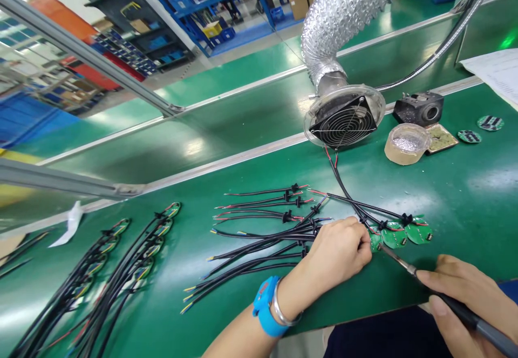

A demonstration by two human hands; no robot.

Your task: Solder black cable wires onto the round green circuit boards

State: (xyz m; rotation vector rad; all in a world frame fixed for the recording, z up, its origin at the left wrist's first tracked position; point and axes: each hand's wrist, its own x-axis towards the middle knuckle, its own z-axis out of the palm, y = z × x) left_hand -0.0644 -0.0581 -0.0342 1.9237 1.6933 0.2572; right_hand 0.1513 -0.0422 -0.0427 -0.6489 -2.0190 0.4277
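My right hand (pixel 465 288) grips a soldering iron (pixel 457 306) by its dark handle. The iron's tip meets the edge of a round green circuit board (pixel 375 241) beside my left fingers. My left hand (pixel 343 245) is closed at that board, fingertips pinched together; what is between them is hidden. To its right lie two more round boards, a nearer one (pixel 394 235) and a farther one (pixel 418 232), with black cables (pixel 364 202) running to them. Several loose black cables (pixel 251 236) with stripped coloured ends fan out left of my hand, partly covered by it.
A fume extractor fan (pixel 343 123) on a silver hose stands at the back. Near it are a tape roll (pixel 407 144) holding solder bits, a sponge tray (pixel 441 138), a black iron stand (pixel 418 108) and two boards (pixel 469 136). Cables with boards (pixel 133 255) lie left.
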